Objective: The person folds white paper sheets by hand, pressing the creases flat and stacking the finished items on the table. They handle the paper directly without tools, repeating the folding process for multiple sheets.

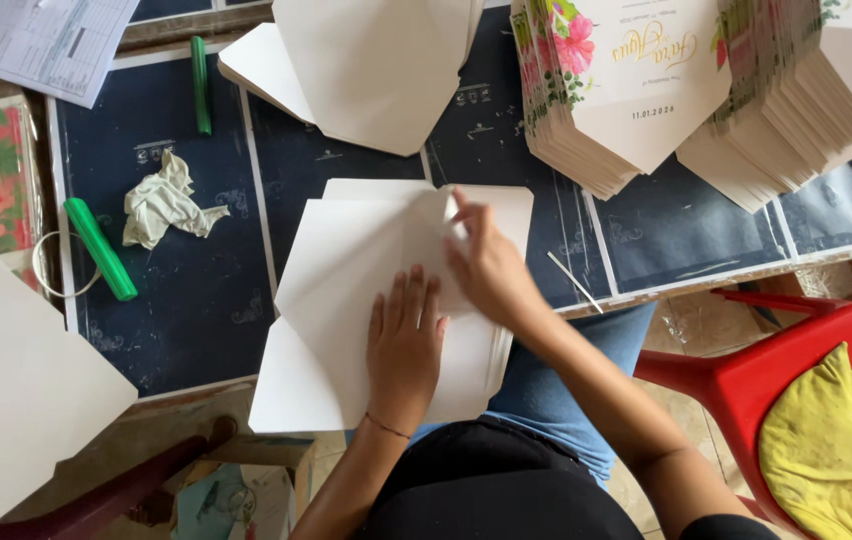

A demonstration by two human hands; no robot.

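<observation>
1. Left hand (404, 345) lies flat, fingers spread, pressing the white envelope stack (346, 300) on the dark table (186, 300).
2. Right hand (491, 265) seems to crease its top flap; grip unclear.
3. Green stick (100, 248) lies well left.

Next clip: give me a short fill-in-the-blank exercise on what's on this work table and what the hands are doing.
1. The left hand lies flat on a ____ paper envelope blank.
2. The right hand presses a fold of the same ____.
3. The crumpled cloth lies beside a ____ stick.
4. The yellow cloth lies on a ____ plastic chair.

Missing words: white; blank; green; red
</observation>
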